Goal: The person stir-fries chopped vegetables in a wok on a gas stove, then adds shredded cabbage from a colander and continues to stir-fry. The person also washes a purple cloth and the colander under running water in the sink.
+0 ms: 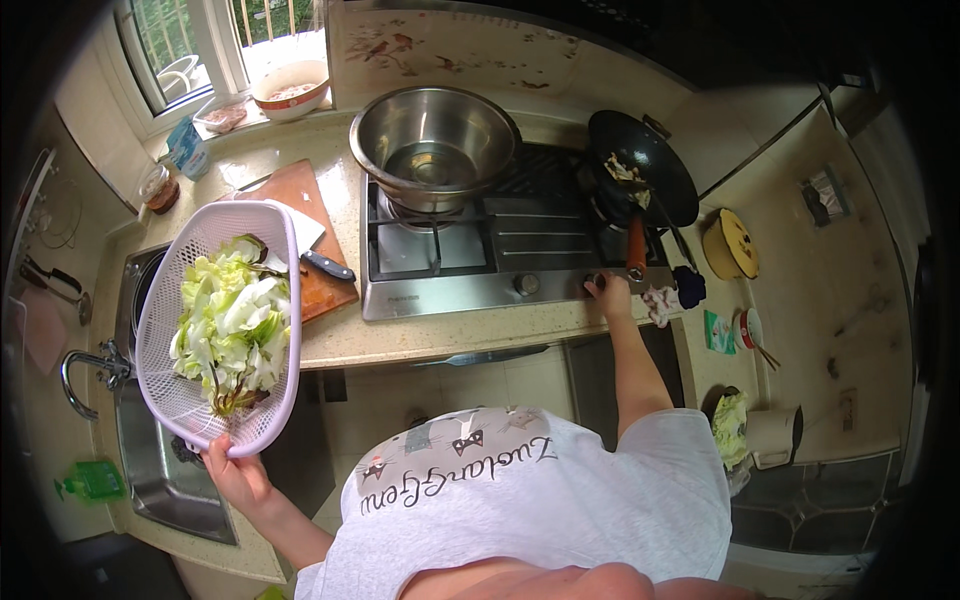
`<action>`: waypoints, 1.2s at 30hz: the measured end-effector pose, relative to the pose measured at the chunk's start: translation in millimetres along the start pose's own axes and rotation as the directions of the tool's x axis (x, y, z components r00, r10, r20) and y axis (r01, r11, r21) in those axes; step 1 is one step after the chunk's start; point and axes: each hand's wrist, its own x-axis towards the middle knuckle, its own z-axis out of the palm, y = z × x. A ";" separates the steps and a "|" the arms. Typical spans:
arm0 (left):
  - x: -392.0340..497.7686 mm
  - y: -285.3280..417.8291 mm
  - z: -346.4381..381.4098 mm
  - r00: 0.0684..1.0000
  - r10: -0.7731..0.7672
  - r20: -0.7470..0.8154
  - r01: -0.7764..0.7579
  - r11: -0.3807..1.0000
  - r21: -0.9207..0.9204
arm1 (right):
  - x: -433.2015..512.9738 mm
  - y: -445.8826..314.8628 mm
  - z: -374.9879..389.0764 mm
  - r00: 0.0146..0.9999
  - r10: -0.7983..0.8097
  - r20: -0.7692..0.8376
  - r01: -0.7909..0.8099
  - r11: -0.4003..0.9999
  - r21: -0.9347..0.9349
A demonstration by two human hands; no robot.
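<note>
My left hand point(237, 474) grips the near rim of a lilac plastic colander point(294, 315), which holds torn lettuce leaves point(238, 315) over the sink and counter edge. With my right hand point(611, 294) I have hold of the right control knob point(595, 282) on the gas stove point(442, 296). Behind that hand, a black wok point(667, 165) with a wooden handle point(637, 247) sits on the right burner, with some food and a utensil inside. A large stainless steel bowl point(435, 142) stands on the left burner, some clear liquid at its bottom.
Partly behind the colander lie a wooden cutting board point(326, 292) and a cleaver with a black handle point(328, 265). The sink point(176, 480) and faucet point(105, 364) are at left. Cloths point(661, 304), a yellow pot point(729, 244) and a bowl with chopsticks point(748, 330) stand at right.
</note>
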 end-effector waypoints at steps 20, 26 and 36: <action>15.0 26.5 66.2 0.990 0.054 0.129 -0.058 0.998 0.026 | 51.0 63.7 -187.8 0.854 0.521 0.008 -0.440 0.713 0.546; 1.2 17.8 153.0 0.939 0.018 0.343 -0.051 0.995 0.088 | 78.2 30.6 -190.7 0.956 0.294 -0.024 -0.295 0.952 -0.083; -53.9 -67.8 326.7 0.828 -0.269 0.492 0.227 0.963 0.146 | 95.9 79.0 -235.4 0.995 0.093 -0.043 -0.096 0.991 -0.092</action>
